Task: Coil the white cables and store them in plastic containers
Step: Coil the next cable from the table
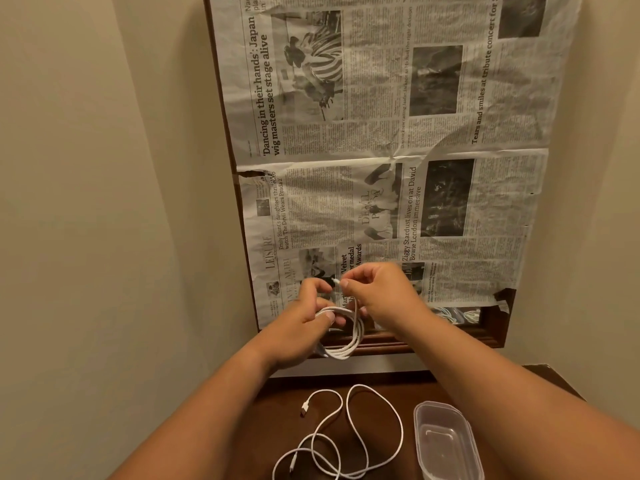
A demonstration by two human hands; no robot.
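Note:
A coiled white cable (pixel 349 344) hangs in the air above the dark wooden table (pixel 398 386). My left hand (pixel 304 317) grips the top of the coil, fingers curled round its loops. My right hand (pixel 381 292) pinches the cable's free end near its small plug, just above the coil. A second white cable (pixel 360 434) lies loose and uncoiled on the table below my arms. To its right stands an open clear plastic container (pixel 445 441), which looks empty.
A newspaper sheet (pixel 398 150) covers a wooden-framed panel on the wall straight ahead. Behind my right wrist, at the frame's lower edge, more white cables (pixel 457 315) show in clear packaging. Plain cream walls close in on the left and right.

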